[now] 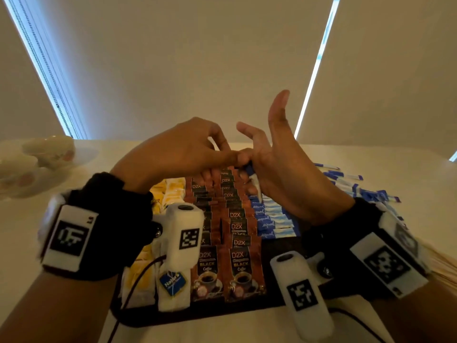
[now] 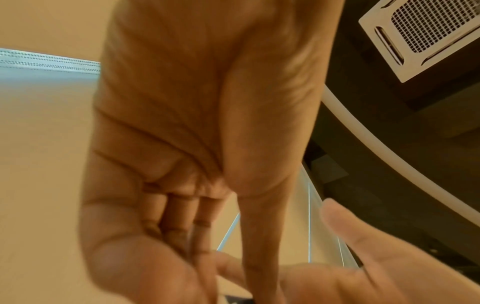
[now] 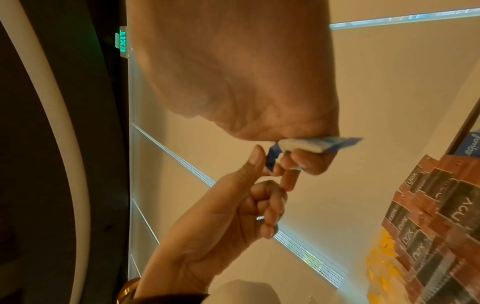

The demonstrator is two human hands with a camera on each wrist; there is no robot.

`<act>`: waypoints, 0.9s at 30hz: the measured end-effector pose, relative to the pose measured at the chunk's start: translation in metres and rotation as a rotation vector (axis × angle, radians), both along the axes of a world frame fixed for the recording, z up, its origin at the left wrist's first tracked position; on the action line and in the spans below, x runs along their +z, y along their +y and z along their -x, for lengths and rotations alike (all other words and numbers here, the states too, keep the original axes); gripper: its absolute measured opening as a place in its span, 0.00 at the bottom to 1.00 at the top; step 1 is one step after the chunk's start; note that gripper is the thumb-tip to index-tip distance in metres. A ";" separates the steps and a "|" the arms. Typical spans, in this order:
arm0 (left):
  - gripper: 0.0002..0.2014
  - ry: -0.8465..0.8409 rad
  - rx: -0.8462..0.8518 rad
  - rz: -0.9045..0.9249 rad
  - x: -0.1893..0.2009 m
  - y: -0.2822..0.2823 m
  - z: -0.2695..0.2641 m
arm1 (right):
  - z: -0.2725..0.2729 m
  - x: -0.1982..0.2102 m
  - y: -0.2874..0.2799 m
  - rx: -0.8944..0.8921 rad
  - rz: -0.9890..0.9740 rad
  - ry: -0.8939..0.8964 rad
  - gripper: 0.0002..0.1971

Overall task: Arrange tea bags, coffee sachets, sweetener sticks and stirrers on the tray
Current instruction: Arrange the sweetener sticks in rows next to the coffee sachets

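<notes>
Pinching a blue-and-white sweetener stick [image 1: 252,180] above the black tray [image 1: 269,246], the right hand [image 1: 277,169] is curling its lower fingers round it, index finger and thumb extended; the left hand [image 1: 188,147] is nipping its far end. Only the right wrist view is showing that pinch [image 3: 270,162] and a green "EXIT" sign [image 3: 122,41]. Sachets reading "D2X BLACK Coffee" [image 1: 237,256] and sticks reading "equal" [image 1: 269,219] are lying on the tray. The held stick is pointing away, tilted.

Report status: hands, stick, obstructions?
Right hand grips sweetener stick. Left hand pinches its blue end above the tray. Nothing obstructing.
</notes>
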State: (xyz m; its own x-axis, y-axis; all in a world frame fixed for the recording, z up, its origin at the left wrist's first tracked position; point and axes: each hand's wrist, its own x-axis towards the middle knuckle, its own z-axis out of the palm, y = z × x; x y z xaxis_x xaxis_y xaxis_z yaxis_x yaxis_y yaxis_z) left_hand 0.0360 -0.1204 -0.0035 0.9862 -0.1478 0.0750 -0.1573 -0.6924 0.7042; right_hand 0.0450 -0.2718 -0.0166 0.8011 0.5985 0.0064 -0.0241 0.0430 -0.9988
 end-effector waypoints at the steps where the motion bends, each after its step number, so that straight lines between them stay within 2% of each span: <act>1: 0.14 -0.001 -0.002 -0.003 -0.001 0.000 -0.001 | 0.001 0.002 0.003 0.013 0.017 -0.034 0.51; 3: 0.10 -0.013 -0.018 0.006 -0.001 -0.001 -0.002 | -0.002 0.000 0.013 -0.025 0.107 -0.130 0.65; 5: 0.07 -0.023 -0.029 0.044 -0.002 -0.002 -0.001 | -0.004 -0.003 0.017 -0.097 0.121 -0.179 0.69; 6: 0.06 -0.022 -0.028 0.084 -0.002 -0.002 -0.001 | -0.004 -0.005 0.016 -0.122 0.127 -0.184 0.65; 7: 0.04 -0.020 -0.025 0.129 -0.002 -0.001 0.000 | -0.004 -0.008 0.012 -0.128 0.164 -0.191 0.56; 9: 0.02 -0.028 -0.010 0.197 -0.001 0.003 0.000 | -0.002 -0.015 -0.002 -0.084 0.289 -0.191 0.28; 10: 0.03 -0.037 0.002 0.222 0.000 0.005 0.000 | -0.003 -0.020 -0.012 -0.065 0.335 -0.174 0.20; 12: 0.06 -0.035 0.026 0.273 0.001 0.009 0.000 | -0.006 -0.031 -0.027 -0.081 0.337 -0.153 0.12; 14: 0.06 -0.018 0.036 0.324 0.003 0.010 0.000 | -0.007 -0.035 -0.035 -0.143 0.301 -0.163 0.08; 20: 0.05 -0.063 0.098 0.360 0.009 0.020 0.002 | -0.003 -0.034 -0.050 -0.255 0.196 -0.151 0.10; 24: 0.05 -0.044 0.054 0.377 0.007 0.008 0.004 | -0.002 -0.033 -0.048 -0.287 0.191 -0.123 0.20; 27: 0.05 -0.059 0.027 0.385 0.003 -0.003 0.002 | -0.004 -0.035 -0.051 -0.314 0.196 -0.075 0.16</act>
